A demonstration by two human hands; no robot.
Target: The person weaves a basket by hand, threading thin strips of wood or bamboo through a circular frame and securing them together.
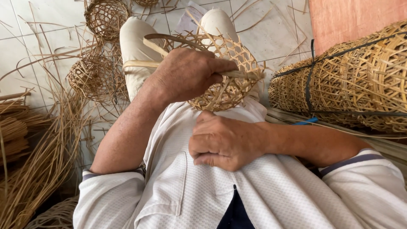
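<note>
Wicker basket gripped by left hand fingers; right hand fisted against shirt.

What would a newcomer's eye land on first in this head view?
Most striking is the small half-woven open-lattice cane basket at centre, resting on the lap, with the left hand closed around a flat cane strip at its rim. Just below, the right hand is curled against the white shirt. A big strapped bundle of stacked woven baskets fills the right side.
</note>
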